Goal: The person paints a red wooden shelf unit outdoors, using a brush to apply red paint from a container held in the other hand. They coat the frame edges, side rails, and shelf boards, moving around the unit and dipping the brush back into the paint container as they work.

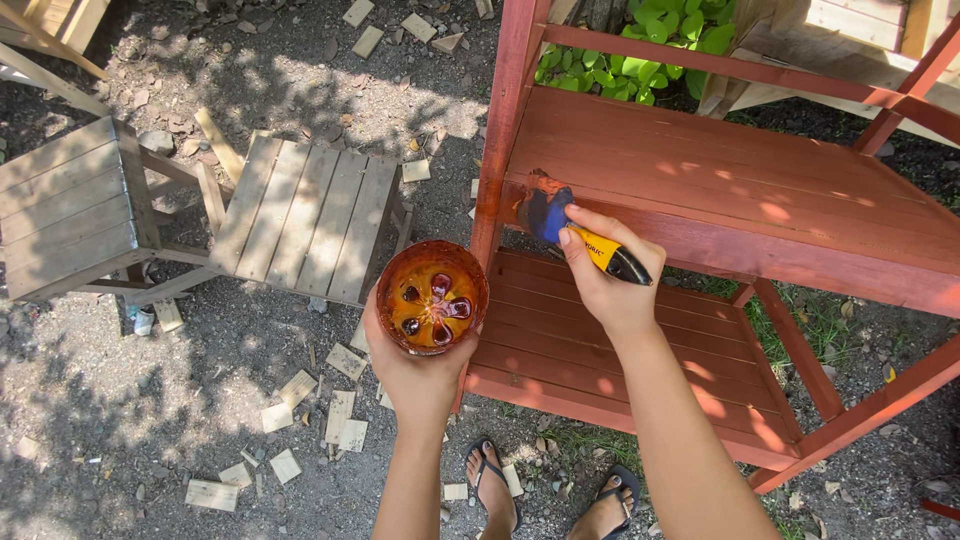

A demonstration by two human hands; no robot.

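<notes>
A brush (560,215) with a yellow and black handle is gripped in the right hand (605,280), fingers closed around the handle, and its stained blue head is pressed against the front edge of the upper shelf (720,170) of a red wooden rack (505,110), close to the rack's front left post. Wet orange-red stain is seen on the wood just beside the brush head. A round plastic cup (432,296) holding orange-brown stain is cradled from below in the left hand (420,370), fingers wrapped around its base; the cup is held in the air in front of the left end of the lower shelf (620,350), near the foot of the post. The lower shelf, made of red slats, is shown below and in front of the upper one, with slanted red braces at the rack's right side. Two unpainted grey slatted pieces (305,215) are seen on the gravel ground (120,420) to the left, well apart from the rack. Small offcuts of pale wood (345,415) are scattered over the ground around them and near the feet, which are shown in black sandals (490,475) at the bottom edge. Green leaves (660,30) are visible behind the rack's top rail.
</notes>
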